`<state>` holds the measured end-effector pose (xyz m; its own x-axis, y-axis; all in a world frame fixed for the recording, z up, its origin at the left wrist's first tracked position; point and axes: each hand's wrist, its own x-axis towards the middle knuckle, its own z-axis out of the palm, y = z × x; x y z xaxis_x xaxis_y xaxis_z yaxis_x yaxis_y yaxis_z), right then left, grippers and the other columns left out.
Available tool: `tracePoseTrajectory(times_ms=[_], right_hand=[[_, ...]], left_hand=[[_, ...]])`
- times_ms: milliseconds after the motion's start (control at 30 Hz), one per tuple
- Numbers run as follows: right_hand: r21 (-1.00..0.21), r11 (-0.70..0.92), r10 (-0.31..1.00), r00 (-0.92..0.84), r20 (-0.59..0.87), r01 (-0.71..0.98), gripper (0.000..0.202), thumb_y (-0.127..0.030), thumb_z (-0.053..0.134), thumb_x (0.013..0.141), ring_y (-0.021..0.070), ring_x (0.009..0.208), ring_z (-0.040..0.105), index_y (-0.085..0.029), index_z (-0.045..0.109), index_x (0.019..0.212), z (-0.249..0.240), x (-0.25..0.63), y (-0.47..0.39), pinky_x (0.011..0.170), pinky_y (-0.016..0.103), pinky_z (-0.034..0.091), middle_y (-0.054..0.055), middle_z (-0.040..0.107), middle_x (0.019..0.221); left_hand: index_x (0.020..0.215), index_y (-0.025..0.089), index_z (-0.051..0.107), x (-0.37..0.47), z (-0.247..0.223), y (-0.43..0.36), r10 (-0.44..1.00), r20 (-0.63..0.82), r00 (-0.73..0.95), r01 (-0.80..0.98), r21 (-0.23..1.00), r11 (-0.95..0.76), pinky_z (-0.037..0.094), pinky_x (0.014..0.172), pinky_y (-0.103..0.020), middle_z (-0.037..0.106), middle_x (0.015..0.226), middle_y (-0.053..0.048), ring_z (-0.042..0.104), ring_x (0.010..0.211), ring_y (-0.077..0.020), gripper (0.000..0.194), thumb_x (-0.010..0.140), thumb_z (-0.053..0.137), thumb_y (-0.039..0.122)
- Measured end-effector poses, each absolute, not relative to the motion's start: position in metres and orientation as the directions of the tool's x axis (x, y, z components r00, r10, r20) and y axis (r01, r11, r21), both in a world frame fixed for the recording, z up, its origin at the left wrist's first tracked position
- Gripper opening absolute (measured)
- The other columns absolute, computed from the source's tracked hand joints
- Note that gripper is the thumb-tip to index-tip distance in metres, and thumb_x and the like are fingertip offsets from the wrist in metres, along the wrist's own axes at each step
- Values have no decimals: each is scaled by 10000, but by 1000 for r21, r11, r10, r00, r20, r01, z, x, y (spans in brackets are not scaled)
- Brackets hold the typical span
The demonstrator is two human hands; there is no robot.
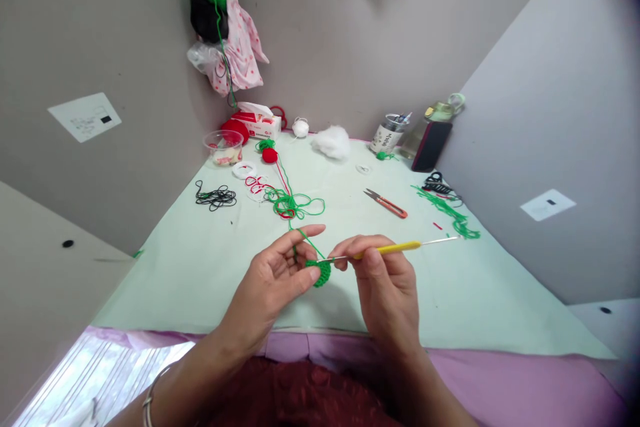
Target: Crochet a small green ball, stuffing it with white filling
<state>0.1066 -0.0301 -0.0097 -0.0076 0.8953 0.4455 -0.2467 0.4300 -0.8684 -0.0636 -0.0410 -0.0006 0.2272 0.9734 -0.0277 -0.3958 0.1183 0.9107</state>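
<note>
Between the thumb and fingers of my left hand [277,273] is a small round green crochet piece [323,274]. A strand of green yarn [311,240] passes over my raised left index finger and down to the piece. My right hand [385,280] grips a crochet hook [393,249] by its yellow handle, with thumb and fingers closed round it. The hook's metal tip meets the top edge of the green piece; whether it sits inside a stitch I cannot tell. Beyond my left hand, a loose tangle of green yarn [295,203] lies on the table.
Orange thread snips [386,203] lie ahead on the table [340,180]. Black cord [215,195] and a clear plastic tub [223,148] are at left. White stuffing [332,143] lies at the back. Green yarn scraps [453,210], a phone [432,146] and a pen holder [389,133] are at right.
</note>
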Motion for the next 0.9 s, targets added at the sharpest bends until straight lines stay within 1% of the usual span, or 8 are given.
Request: tracePoseTrajectory(times_ms=[167, 267, 433, 533, 633, 700, 800, 900], right_hand=[[-845, 522, 847, -40, 530, -116, 228, -241, 523, 1070, 165, 836, 682, -248, 745, 1016, -7, 109, -36, 764, 323, 549, 28, 745, 916], [-789, 614, 788, -78, 610, 33, 246, -173, 507, 1063, 174, 891, 696, -248, 742, 1068, -3, 111, -41, 795, 336, 549, 34, 745, 944], [-687, 708, 706, -145, 693, 162, 279, -107, 493, 1040, 196, 915, 705, -254, 706, 1142, -1, 112, -43, 786, 363, 566, 54, 751, 963], [-468, 802, 571, -243, 784, 373, 307, -106, 556, 1002, 222, 901, 714, -268, 692, 1225, -10, 110, -42, 744, 382, 590, 87, 766, 1002], [-244, 798, 449, -274, 851, 551, 409, -119, 656, 950, 251, 938, 724, -315, 690, 1308, -21, 106, -43, 736, 398, 608, 95, 775, 1048], [-290, 796, 452, -203, 868, 531, 399, -132, 654, 956, 254, 937, 721, -330, 705, 1299, -23, 105, -43, 722, 401, 605, 89, 773, 1048], [-585, 760, 610, -1, 792, 284, 278, -150, 565, 1015, 216, 823, 687, -288, 756, 1162, -16, 104, -41, 678, 372, 569, 71, 757, 944], [-769, 639, 766, 93, 635, -12, 241, -203, 541, 1046, 183, 737, 636, -272, 770, 1017, -6, 103, -36, 641, 336, 528, 42, 725, 853]], left_hand=[[1282, 316, 742, -65, 0, -43, 983, -9, 185, -341, 937, 72, 486, 857, -261, 589, 911, 8, 582, 899, -143, 422, 870, 800, 246], [1256, 292, 747, -64, 3, -43, 991, 15, 132, -285, 958, 24, 480, 873, -262, 596, 905, 8, 575, 894, -143, 393, 871, 785, 223], [1224, 243, 743, -59, 7, -43, 996, 51, 69, -192, 981, -36, 491, 860, -273, 598, 861, 14, 580, 831, -140, 370, 857, 764, 196], [1239, 231, 739, -57, 6, -44, 998, 64, 15, -157, 986, -61, 489, 822, -263, 602, 839, 18, 570, 792, -135, 416, 829, 787, 184], [1364, 256, 686, -56, 4, -43, 989, -42, 141, -326, 941, 87, 432, 622, -208, 579, 826, 30, 479, 655, -87, 558, 823, 820, 239], [1373, 257, 691, -58, 4, -41, 945, -142, 295, -459, 846, 271, 313, 490, -175, 556, 825, 33, 354, 561, -44, 583, 811, 844, 283], [1265, 237, 768, -62, 8, -37, 905, -193, 379, -543, 745, 386, 202, 434, -165, 533, 830, 36, 188, 504, -1, 460, 813, 844, 279], [1216, 267, 793, -63, 9, -36, 930, -156, 333, -539, 777, 324, 213, 440, -167, 554, 897, 15, 275, 535, -11, 405, 815, 844, 274]])
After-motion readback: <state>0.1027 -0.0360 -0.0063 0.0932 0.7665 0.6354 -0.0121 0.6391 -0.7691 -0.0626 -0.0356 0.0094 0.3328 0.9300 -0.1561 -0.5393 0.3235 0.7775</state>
